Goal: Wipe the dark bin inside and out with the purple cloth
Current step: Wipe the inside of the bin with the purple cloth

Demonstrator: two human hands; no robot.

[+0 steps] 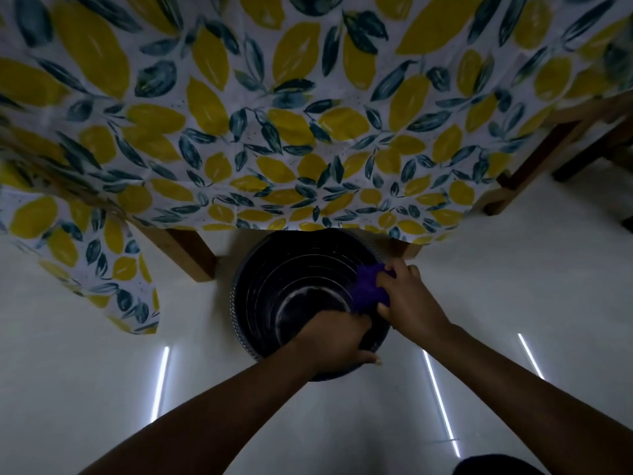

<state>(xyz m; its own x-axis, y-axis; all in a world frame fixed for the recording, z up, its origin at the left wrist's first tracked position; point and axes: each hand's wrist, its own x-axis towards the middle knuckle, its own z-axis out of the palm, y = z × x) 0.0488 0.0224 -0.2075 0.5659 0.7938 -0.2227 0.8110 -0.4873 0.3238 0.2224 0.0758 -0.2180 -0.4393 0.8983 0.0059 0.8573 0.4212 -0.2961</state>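
Observation:
The dark round bin stands upright on the pale floor, seen from above, with ribbed inner walls and a ring of light at its bottom. My left hand grips the near rim, fingers inside and thumb outside. My right hand presses the purple cloth against the inner wall at the bin's right side, just below the rim. Part of the cloth is hidden under the hand.
A table covered by a lemon-and-leaf patterned cloth overhangs the bin's far edge. Wooden table legs stand left of the bin, and more wooden legs at the right. Bright light streaks reflect on the floor.

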